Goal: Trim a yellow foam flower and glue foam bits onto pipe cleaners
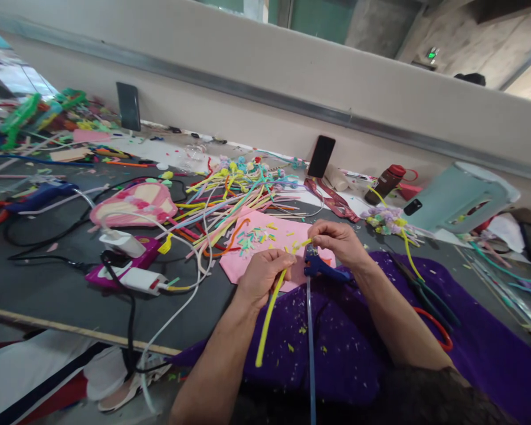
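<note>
My left hand [265, 274] pinches a fuzzy yellow pipe cleaner [269, 319], whose long end hangs down toward me. Thumb and finger of my right hand [340, 241] are closed on a short yellow piece [307, 242], just right of my left fingertips. Whether that piece joins the pipe cleaner, I cannot tell. Below my right hand lies a blue tool [325, 270], apparently a glue gun, with a long translucent stick [310, 348] running toward me. Behind my hands a pink sheet [234, 267] bears small cut pieces [254, 239] in green, yellow and white.
A purple cloth [336, 342] covers the table's front, with green-handled pliers [429, 298] at right. A pile of coloured pipe cleaners [230, 203] lies behind. Left are a power strip [148, 254] with cables and a pink heart-shaped piece [135, 203]. A phone [321, 156] leans against the wall.
</note>
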`<state>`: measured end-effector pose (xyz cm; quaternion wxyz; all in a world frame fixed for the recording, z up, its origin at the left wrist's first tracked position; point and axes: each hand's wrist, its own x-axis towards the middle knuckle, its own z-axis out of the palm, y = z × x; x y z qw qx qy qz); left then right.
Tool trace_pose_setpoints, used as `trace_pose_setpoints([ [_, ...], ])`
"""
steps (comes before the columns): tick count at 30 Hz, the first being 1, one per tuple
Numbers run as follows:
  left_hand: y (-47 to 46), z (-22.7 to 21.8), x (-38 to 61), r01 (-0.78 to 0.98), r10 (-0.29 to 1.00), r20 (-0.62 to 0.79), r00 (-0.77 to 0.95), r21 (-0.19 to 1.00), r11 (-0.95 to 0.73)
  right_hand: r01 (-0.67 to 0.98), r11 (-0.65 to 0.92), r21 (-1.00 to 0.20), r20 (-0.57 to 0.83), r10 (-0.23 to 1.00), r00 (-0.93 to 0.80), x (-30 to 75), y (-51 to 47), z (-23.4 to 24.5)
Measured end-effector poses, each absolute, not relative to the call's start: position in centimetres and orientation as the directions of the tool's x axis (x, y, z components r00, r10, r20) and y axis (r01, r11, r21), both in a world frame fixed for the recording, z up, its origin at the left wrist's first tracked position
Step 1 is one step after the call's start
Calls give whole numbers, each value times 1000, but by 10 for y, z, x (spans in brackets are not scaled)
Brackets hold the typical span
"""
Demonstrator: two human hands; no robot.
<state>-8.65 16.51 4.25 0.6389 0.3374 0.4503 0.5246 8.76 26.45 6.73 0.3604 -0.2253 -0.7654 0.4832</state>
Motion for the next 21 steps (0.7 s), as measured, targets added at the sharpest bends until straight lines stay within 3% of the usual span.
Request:
trace_pose_setpoints([
  [10,163,46,-83,-162,963,-261,70,949,269,-29,499,-866,355,573,-739,89,268,68],
  [21,165,40,-82,-117,964,-249,97,959,259,19,553,-833,303,485,-820,90,268,72],
])
